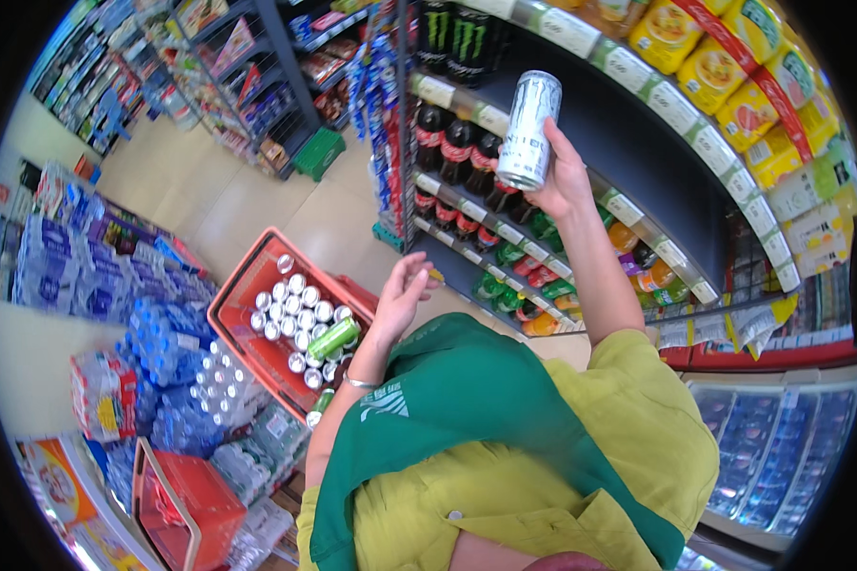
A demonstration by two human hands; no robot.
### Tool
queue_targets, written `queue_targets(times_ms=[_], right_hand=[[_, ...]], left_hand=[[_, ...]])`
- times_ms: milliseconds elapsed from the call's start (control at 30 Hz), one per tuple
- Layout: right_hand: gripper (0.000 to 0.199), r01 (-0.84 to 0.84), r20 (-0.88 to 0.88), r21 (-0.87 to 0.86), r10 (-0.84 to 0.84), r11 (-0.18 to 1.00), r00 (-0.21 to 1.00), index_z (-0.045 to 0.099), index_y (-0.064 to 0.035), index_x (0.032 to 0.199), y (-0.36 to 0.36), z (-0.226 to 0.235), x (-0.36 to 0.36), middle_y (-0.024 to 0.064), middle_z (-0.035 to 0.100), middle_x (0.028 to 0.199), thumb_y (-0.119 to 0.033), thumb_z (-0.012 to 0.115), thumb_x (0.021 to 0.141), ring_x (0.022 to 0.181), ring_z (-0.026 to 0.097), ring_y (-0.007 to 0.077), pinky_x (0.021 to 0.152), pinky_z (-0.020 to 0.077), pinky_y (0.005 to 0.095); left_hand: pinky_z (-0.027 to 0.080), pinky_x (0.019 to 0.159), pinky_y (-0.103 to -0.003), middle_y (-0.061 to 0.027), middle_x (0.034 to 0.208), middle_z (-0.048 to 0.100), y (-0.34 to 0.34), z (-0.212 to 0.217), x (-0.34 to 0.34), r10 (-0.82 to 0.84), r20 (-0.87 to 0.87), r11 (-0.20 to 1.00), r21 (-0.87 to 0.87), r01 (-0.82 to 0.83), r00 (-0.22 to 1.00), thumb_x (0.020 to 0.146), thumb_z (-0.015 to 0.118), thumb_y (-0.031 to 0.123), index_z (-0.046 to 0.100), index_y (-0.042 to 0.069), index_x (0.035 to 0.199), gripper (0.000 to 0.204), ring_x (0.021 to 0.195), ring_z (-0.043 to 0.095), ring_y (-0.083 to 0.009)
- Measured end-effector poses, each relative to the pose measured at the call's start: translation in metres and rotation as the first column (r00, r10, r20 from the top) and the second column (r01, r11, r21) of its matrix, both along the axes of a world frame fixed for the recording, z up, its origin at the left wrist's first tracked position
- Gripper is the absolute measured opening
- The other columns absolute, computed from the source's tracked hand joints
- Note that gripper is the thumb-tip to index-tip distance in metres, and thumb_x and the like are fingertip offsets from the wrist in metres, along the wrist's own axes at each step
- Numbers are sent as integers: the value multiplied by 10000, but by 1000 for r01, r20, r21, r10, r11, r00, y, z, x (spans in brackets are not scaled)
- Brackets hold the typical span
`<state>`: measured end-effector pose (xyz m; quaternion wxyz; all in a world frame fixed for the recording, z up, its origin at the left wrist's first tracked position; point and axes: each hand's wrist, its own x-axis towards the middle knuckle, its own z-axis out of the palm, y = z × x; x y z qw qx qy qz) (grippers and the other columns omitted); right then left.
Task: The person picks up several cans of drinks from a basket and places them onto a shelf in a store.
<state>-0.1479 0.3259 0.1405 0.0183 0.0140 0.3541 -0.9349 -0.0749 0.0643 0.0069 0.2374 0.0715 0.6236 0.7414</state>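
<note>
A tall white and silver drink can [529, 128] is in my right hand [568, 176], raised in front of the dark shelf [619, 143]. My fingers wrap round its side and the can leans slightly. Black cans with green marks [455, 43] stand at the far left end of that same shelf. Lower and to the left, my left hand [408, 290] holds nothing, its fingers loosely apart. Beside it stands a red basket [248, 276] filled with several cans, mostly showing silver tops. One green can [334, 338] lies on its side over them.
Shelves below hold cola bottles [457, 152] and orange drinks [657, 276]. Yellow packets [662, 36] hang along the upper right. Shrink-wrapped water bottles [157, 333] and a second red basket [195, 504] are on the left. A green stool [319, 152] stands by the far rack.
</note>
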Motion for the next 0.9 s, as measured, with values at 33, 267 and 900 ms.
queue_targets(times_ms=[33,267,900], right_hand=[[405,-16,-17,-20,16,1000,1000,462,-24,1205,14,7,-8,157,605,1042,-306,522,921,955,611,304,864,483,532],[323,148,27,112,-152,983,988,493,-13,1155,61,21,-67,123,572,1123,-195,572,900,1062,550,273,970,410,469],[533,253,-418,467,-41,847,908,395,1,1272,49,7,-129,93,521,1208,-39,646,803,1092,500,180,976,364,322]], left_hand=[[454,803,-287,-90,1202,530,4,-1,0,-10,16,1000,9,10,1000,960,457,233,386,56,1313,401,968,568,-164],[455,806,-286,-90,1163,555,17,-5,-8,32,62,999,-20,-31,998,953,469,218,430,43,1268,362,967,570,-160],[244,1081,-427,-232,1428,253,136,115,-126,-176,-858,928,-308,-211,482,858,574,177,340,67,1364,568,1314,274,-389]])
